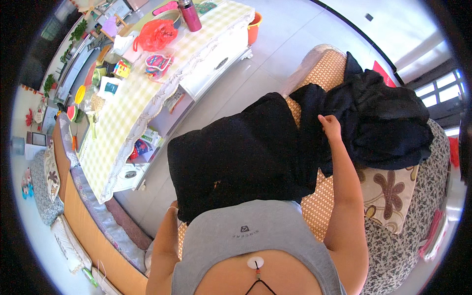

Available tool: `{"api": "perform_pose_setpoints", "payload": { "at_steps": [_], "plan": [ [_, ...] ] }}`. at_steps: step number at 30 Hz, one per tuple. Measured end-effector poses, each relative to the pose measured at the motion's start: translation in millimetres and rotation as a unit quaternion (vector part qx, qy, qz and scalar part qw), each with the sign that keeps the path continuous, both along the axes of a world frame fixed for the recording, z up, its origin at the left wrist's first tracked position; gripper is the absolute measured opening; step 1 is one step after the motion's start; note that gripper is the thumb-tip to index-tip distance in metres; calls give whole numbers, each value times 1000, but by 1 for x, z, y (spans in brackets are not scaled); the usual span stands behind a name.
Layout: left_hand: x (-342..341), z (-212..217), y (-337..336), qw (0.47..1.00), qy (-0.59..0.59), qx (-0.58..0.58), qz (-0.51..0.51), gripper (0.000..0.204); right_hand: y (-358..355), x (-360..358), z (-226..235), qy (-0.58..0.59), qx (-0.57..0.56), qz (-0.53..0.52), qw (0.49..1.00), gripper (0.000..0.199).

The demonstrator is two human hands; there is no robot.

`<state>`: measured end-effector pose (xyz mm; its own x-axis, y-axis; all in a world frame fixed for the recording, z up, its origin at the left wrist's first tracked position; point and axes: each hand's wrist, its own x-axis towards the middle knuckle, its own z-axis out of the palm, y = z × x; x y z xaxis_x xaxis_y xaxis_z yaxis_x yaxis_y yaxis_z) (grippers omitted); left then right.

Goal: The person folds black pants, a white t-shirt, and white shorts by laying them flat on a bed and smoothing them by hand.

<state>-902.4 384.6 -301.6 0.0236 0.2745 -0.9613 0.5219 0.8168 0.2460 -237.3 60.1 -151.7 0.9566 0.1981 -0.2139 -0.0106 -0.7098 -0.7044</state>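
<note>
A large black garment [236,147] lies spread across my lap, its kind not clear from the folds. My right hand [331,128] is closed at its right side, the fingers bunched on a strip of black fabric. Beyond that hand, a crumpled heap of black clothing [388,123] rests on the sofa, touching the strip. At the garment's near left corner is my left hand [173,205], a thin band at its wrist. The fabric's edge covers most of its fingers, so their grip does not show.
Left of me stands a long table with a checked cloth [123,108], holding a red plastic bag [156,34], a pink bottle [190,15] and several small items. A flower-patterned cushion [391,196] sits on the woven sofa mat [317,196]. An orange bucket [254,29] stands behind the table.
</note>
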Motion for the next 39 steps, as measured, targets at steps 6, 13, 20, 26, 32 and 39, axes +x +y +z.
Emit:
{"api": "perform_pose_setpoints", "payload": {
  "at_steps": [6,13,20,26,32,39],
  "plan": [
    [-9,-34,9,982,-111,-33,152,47,0,-5,14,199,338,-45,919,15],
    [-66,-38,14,902,-207,16,380,37,-59,13,59,80,634,-219,738,38],
    [-98,46,36,791,-218,275,501,34,31,-100,108,-224,349,224,882,17],
    [-67,131,43,721,-237,403,512,38,84,-227,93,-77,90,743,659,9],
    [13,228,35,668,-300,518,441,38,78,-214,90,-15,135,707,694,14],
    [132,298,-31,379,-45,756,-532,14,77,-230,103,-105,107,697,701,17]
  ]
}}
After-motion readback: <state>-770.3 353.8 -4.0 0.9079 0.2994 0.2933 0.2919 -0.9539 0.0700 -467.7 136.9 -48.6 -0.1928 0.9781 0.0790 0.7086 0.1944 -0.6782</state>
